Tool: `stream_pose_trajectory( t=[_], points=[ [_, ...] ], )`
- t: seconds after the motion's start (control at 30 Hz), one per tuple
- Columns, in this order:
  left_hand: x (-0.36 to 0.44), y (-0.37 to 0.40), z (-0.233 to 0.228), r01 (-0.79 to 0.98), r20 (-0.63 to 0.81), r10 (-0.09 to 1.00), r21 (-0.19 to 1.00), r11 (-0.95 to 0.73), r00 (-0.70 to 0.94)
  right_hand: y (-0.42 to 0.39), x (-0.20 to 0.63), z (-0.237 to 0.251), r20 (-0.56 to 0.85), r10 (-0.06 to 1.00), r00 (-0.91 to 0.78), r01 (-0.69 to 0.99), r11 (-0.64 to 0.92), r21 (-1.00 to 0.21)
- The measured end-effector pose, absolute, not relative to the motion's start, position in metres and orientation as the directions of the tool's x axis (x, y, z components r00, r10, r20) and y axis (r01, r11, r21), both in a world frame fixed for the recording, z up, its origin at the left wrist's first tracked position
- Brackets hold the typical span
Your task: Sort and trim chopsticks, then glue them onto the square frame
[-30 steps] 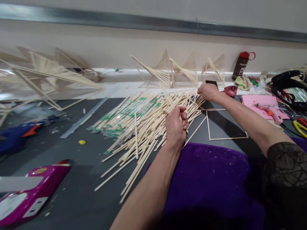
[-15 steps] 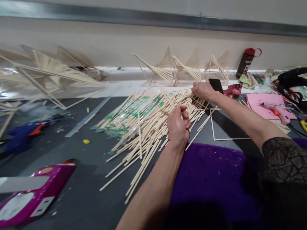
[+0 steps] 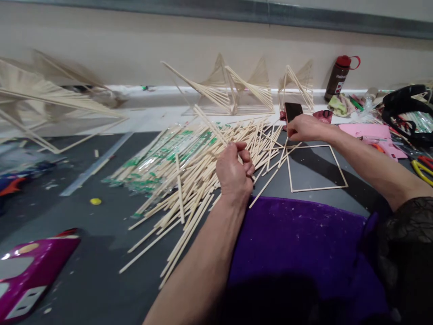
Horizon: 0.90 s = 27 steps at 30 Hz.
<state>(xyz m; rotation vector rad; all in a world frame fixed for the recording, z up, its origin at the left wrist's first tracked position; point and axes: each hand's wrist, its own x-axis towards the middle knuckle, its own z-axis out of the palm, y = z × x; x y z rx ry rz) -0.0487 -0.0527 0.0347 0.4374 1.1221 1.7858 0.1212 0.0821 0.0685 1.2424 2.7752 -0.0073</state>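
Note:
A big heap of loose wooden sticks [image 3: 189,180] lies on the dark table, partly over clear green-printed wrappers [image 3: 158,155]. My left hand [image 3: 234,174] is closed around a few sticks that rise up and to the left from the heap. My right hand [image 3: 303,127] rests at the heap's far right end, its fingers curled on stick tips there. Right beside it lies a square frame of glued sticks [image 3: 316,168]. A purple cloth [image 3: 297,253] covers the near part of the table.
Finished stick sculptures [image 3: 237,88] line the back ledge; larger ones [image 3: 43,101] stand at left. A phone [image 3: 292,110], a brown bottle [image 3: 338,77], a pink mat [image 3: 372,135], yellow-handled pliers [image 3: 421,169], a clear ruler [image 3: 96,163] and a magenta tool [image 3: 30,271] lie around.
My right hand has drawn back rightward from the middle of the heap to its right end near the phone. The left hand keeps its grip; the view has shifted a little.

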Motion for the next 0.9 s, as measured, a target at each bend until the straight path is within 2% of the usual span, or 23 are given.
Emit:
stream_pose_trajectory(
  t=[0.1, 0.2, 0.3, 0.47, 0.67, 0.8, 0.9],
  points=[
    [-0.046, -0.053, 0.034, -0.524, -0.179, 0.860, 0.843, -0.116, -0.479, 0.080, 0.145, 0.066, -0.184, 0.771, -0.610, 0.780, 0.625, 0.028],
    [-0.045, -0.052, 0.033, -0.522, -0.184, 0.861, 0.846, -0.107, -0.474, 0.082, 0.154, 0.059, -0.176, 0.789, -0.589, 0.794, 0.605, 0.056],
    [-0.045, -0.052, 0.033, -0.518, -0.186, 0.858, 0.849, -0.106, -0.480, 0.084, 0.150, 0.055, -0.142, 0.773, -0.618, 0.779, 0.627, 0.026],
    [-0.047, -0.052, 0.034, -0.516, -0.181, 0.856, 0.849, -0.112, -0.484, 0.071, 0.132, 0.060, -0.129, 0.672, -0.729, 0.681, 0.731, -0.041],
    [-0.053, -0.051, 0.034, -0.524, -0.167, 0.856, 0.841, -0.136, -0.490, 0.038, 0.102, 0.062, -0.173, 0.527, -0.832, 0.522, 0.849, 0.076],
    [-0.063, -0.049, 0.037, -0.540, -0.163, 0.841, 0.824, -0.171, -0.516, 0.028, 0.084, 0.058, -0.254, 0.492, -0.833, 0.481, 0.870, 0.109],
    [-0.068, -0.048, 0.039, -0.541, -0.158, 0.830, 0.819, -0.193, -0.535, 0.027, 0.074, 0.057, -0.255, 0.479, -0.840, 0.471, 0.877, 0.097]
  ],
)
